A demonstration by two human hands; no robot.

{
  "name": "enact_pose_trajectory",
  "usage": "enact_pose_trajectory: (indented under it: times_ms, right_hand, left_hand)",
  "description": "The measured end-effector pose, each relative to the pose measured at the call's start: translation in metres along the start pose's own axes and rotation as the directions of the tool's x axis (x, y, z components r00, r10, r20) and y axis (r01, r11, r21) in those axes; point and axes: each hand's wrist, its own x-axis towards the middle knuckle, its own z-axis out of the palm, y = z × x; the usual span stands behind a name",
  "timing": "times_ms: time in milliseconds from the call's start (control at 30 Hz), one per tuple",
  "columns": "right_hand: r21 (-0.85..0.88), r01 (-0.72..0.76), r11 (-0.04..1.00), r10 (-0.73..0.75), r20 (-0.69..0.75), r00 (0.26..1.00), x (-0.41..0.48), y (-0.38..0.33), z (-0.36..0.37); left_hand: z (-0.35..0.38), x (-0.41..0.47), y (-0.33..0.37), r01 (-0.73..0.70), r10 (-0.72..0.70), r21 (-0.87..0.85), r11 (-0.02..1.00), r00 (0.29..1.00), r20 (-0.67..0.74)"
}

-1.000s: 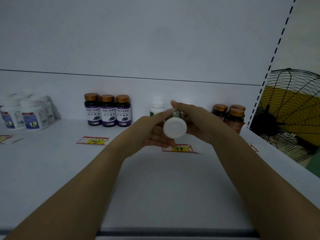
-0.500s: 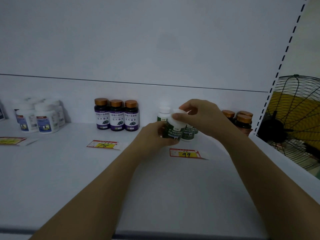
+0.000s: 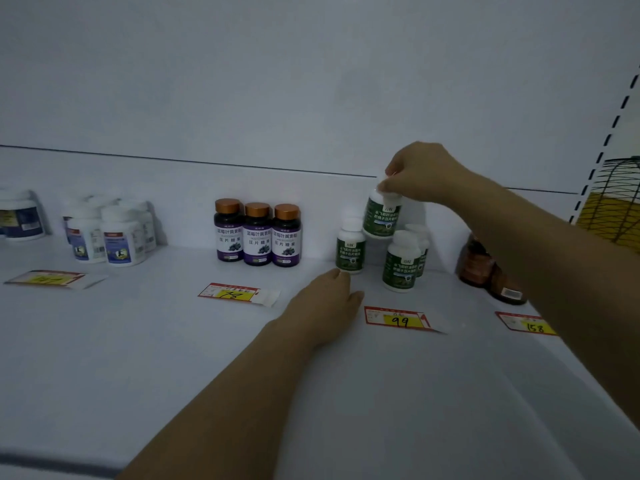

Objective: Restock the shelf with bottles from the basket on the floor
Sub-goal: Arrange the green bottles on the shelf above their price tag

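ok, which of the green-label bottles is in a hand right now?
The highest green-label bottle, pinched by its white cap in the right hand; the other three stand on the shelf.

Your right hand point(image 3: 420, 174) covers the cap of the raised green-label bottle point(image 3: 381, 220). Your right forearm hides part of the brown bottles point(image 3: 485, 271) and the end of the 158 price tag point(image 3: 523, 322). The rear green bottle point(image 3: 417, 232) is mostly hidden behind the front green bottle point(image 3: 400, 263). The picture's edges cut off the white tub point(image 3: 19, 216) and the wire fan point(image 3: 616, 209). The leftmost price tag point(image 3: 48, 278) is too blurred to read. You can't tell whether your left hand point(image 3: 329, 299) touches the left green bottle point(image 3: 350, 249).
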Motion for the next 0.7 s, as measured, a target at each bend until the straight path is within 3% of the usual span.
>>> enact_pose_trajectory:
  times_ms: [300, 533, 700]
  right_hand:
    - [-0.047, -0.138, 0.989, 0.143, 0.127, 0.982, 0.013, 0.027, 0.065]
    - [-0.091, -0.113, 0.989, 0.121, 0.085, 0.989, 0.010, 0.032, 0.070]
    - [-0.001, -0.177, 0.984, 0.177, 0.049, 0.983, 0.005, 0.040, 0.046]
  left_hand:
    - [0.009, 0.006, -0.011, -0.026, 0.012, 0.194, 0.981, 0.997, 0.073]
    - [0.009, 0.007, -0.010, -0.025, 0.001, 0.231, 0.973, 0.995, 0.104]
    - [0.010, 0.007, -0.010, -0.021, -0.004, 0.227, 0.974, 0.994, 0.113]
